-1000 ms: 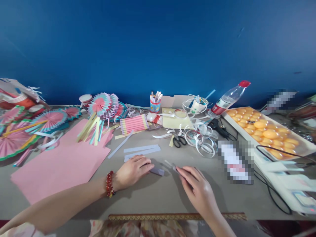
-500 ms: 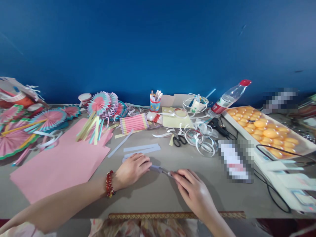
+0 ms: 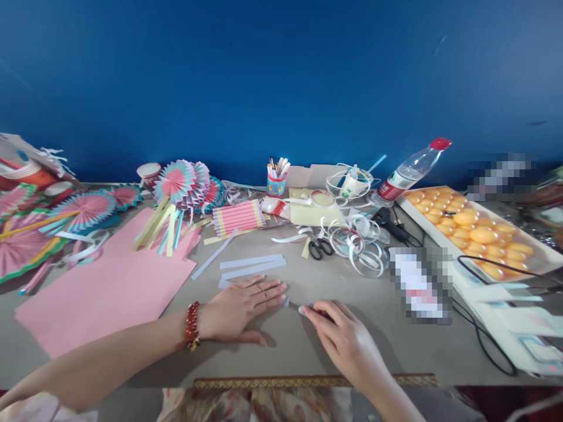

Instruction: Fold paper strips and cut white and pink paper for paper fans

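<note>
My left hand (image 3: 241,306) lies flat on the grey table (image 3: 281,346) with its fingers stretched out, pressing down on a pale lilac paper strip (image 3: 287,302) whose end shows past the fingertips. My right hand (image 3: 345,340) rests just to the right, fingers curled, its index fingertip touching the table at the end of that strip. More lilac strips (image 3: 253,266) lie just beyond my left hand. A red bead bracelet (image 3: 192,326) is on my left wrist.
A large pink sheet (image 3: 105,287) lies at left, with folded paper fans (image 3: 180,184) and a pink pleated piece (image 3: 238,218) behind. Black scissors (image 3: 320,248), curled white strips (image 3: 356,243), a pen cup (image 3: 276,183), a bottle (image 3: 411,170), a tray of orange balls (image 3: 477,231) and black cables (image 3: 488,349) stand to the right.
My left hand has gone from curled to flat, covering the lilac strip. My right hand has slid left and a little nearer along the strip, which it held raised before.
</note>
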